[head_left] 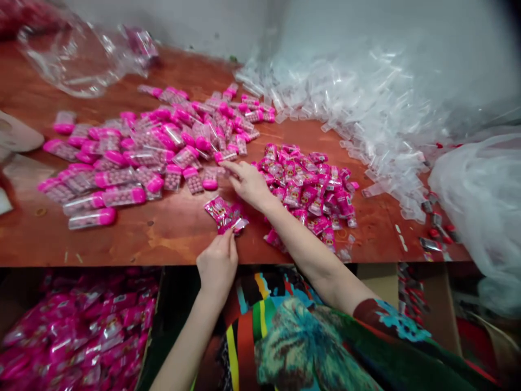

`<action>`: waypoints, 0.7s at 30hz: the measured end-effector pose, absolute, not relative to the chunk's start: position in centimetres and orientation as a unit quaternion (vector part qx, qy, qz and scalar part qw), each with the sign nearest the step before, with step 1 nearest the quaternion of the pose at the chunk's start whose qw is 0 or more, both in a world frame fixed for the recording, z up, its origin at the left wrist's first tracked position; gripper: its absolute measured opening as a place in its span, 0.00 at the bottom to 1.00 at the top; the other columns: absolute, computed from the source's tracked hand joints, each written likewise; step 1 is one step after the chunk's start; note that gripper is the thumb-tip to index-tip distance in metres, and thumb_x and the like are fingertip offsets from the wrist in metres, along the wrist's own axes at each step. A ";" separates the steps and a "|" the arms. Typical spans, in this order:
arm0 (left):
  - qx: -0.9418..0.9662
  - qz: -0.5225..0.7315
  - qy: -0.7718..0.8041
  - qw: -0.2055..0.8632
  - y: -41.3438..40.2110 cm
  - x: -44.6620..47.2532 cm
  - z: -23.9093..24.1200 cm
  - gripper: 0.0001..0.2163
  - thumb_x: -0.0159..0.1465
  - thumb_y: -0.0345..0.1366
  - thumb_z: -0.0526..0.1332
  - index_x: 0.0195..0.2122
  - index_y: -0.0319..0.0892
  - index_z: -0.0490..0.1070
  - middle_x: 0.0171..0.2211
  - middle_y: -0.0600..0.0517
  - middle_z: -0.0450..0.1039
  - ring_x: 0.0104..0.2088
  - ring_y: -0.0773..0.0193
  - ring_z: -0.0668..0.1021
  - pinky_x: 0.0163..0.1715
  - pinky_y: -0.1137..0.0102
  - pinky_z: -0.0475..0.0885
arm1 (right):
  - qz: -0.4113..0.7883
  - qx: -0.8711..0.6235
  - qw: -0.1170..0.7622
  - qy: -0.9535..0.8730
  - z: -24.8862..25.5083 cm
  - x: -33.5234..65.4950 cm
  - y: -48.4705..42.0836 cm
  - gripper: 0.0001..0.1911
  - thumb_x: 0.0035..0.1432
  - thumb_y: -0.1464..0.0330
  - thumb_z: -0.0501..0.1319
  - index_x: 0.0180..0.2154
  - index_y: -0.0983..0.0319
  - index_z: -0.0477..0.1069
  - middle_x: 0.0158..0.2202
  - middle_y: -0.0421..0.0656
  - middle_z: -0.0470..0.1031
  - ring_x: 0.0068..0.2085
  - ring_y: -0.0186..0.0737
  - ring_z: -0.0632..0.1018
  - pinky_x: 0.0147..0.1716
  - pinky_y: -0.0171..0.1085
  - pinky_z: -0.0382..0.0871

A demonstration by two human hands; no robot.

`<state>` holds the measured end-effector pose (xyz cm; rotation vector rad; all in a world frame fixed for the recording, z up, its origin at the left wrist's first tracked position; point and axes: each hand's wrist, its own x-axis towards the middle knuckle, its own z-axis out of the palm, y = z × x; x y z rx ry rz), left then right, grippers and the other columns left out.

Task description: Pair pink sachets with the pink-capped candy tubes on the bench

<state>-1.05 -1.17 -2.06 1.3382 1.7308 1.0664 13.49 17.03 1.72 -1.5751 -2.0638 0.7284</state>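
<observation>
My left hand [217, 263] is at the table's front edge, its thumb and finger pinched on the near end of a shiny pink candy packet [222, 212]. A second packet seems to overlap it; I cannot tell them fully apart. My right hand [250, 184] reaches across to the left, index finger stretched out with its tip at the pink cap of a clear candy tube [218, 157]. Whether it touches the tube is unclear. Many clear tubes of small pink balls [134, 157] lie loosely heaped to the left. Beside my right forearm is a pile of pink packets [305, 187].
Empty clear plastic tubes [345, 103] are heaped along the wall at the right. A white plastic bag [476, 190] hangs over the right edge. Below the wooden table [163, 236], a box of pink packets [89, 331] stands at the left. A clear bag [81, 60] lies far left.
</observation>
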 end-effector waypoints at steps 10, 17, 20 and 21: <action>0.647 0.151 0.712 0.228 -0.9 -1.4 -2.0 0.13 0.83 0.37 0.68 0.58 0.45 0.94 0.55 0.38 0.95 0.51 0.40 0.93 0.47 0.59 0.79 | 0.718 -0.376 0.464 -0.358 -2.0 22.2 4.3 0.23 0.64 0.60 0.77 0.59 0.54 0.84 0.46 0.43 0.89 0.41 0.46 0.89 0.36 0.41 0.89; 0.627 0.083 0.750 0.193 0.8 -0.2 -0.9 0.15 0.85 0.39 0.64 0.61 0.43 0.92 0.54 0.36 0.93 0.44 0.43 0.91 0.39 0.60 0.72 | 0.732 -0.391 0.451 -0.329 -2.7 20.8 0.7 0.35 0.61 0.47 0.88 0.58 0.50 0.73 0.36 0.32 0.81 0.30 0.40 0.88 0.28 0.34 0.83; 0.612 0.075 0.763 0.192 0.9 0.2 -0.7 0.15 0.86 0.38 0.64 0.61 0.42 0.92 0.51 0.36 0.93 0.43 0.43 0.91 0.39 0.60 0.70 | 0.719 -0.412 0.428 -0.359 -2.4 20.1 0.4 0.44 0.60 0.53 0.89 0.68 0.49 0.69 0.40 0.34 0.87 0.31 0.40 0.89 0.30 0.36 0.84; 0.615 0.078 0.761 0.190 0.8 0.3 -0.7 0.16 0.86 0.38 0.64 0.64 0.42 0.91 0.51 0.36 0.93 0.42 0.43 0.90 0.39 0.60 0.70 | 0.713 -0.422 0.419 -0.371 -2.3 19.9 0.3 0.43 0.61 0.54 0.88 0.68 0.51 0.70 0.42 0.36 0.89 0.32 0.40 0.89 0.31 0.36 0.84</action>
